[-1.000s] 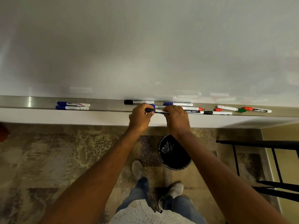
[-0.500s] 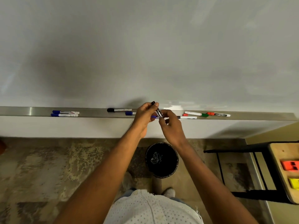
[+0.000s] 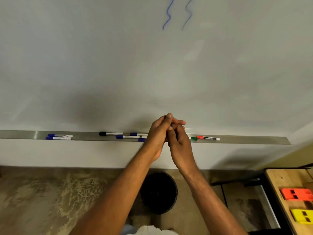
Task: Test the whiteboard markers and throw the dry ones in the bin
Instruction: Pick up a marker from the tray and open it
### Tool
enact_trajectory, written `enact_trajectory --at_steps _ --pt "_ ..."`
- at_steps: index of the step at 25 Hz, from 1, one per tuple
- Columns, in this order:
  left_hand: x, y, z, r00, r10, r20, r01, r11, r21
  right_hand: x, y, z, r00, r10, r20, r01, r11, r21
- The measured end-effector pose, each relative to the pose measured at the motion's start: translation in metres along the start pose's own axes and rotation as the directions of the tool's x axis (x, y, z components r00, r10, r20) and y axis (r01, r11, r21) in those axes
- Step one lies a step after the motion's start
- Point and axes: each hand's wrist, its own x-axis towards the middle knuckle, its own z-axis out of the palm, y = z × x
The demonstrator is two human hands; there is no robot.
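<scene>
My left hand (image 3: pixel 157 133) and my right hand (image 3: pixel 180 141) are pressed together in front of the metal tray (image 3: pixel 254 140) of the whiteboard (image 3: pixel 118 65). Both curl round a black marker (image 3: pixel 165 117); only its dark end shows by my left thumb tip. On the tray lie two blue markers (image 3: pixel 59 136) at the left, a black-capped marker (image 3: pixel 111 133), more blue markers (image 3: pixel 128 136), a green-capped one (image 3: pixel 193 138) and a red-capped one (image 3: pixel 208 138). A round black bin (image 3: pixel 159 192) stands on the floor right below my hands.
Two blue squiggles (image 3: pixel 167 14) are drawn high on the board. A wooden table (image 3: pixel 279 180) at the lower right carries an orange block (image 3: pixel 296 194) and a yellow block (image 3: pixel 301 216). Patterned carpet (image 3: pixel 50 200) covers the floor.
Both hands lifted the black marker off the tray and rose slightly, closing together round it. The view tilted up, bringing the blue squiggles and more of the table into sight.
</scene>
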Motion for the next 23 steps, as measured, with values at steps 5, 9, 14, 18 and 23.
enact_trajectory --at_steps 5,9,14,18,23 --pt "-0.013 0.006 0.038 0.991 0.087 -0.104 -0.090 0.995 -0.030 -0.015 -0.022 -0.016 0.998 -0.039 -0.049 0.041 0.998 0.044" --pt "-0.020 0.008 0.050 0.980 0.114 -0.163 -0.124 0.991 -0.052 -0.023 -0.033 -0.021 0.998 -0.043 -0.040 0.046 0.995 0.085" --pt "-0.021 0.019 0.047 0.976 0.143 -0.165 -0.150 0.988 -0.032 -0.022 -0.038 -0.018 0.998 -0.054 -0.021 0.055 0.996 0.072" --pt "-0.014 0.036 0.031 0.978 0.151 -0.145 -0.146 0.988 0.045 -0.014 -0.042 -0.007 0.999 -0.053 0.005 0.052 0.998 0.026" --pt "0.002 0.067 0.010 0.954 0.230 -0.191 -0.220 0.973 0.071 0.000 -0.059 0.006 0.996 -0.073 -0.047 0.071 0.996 -0.055"
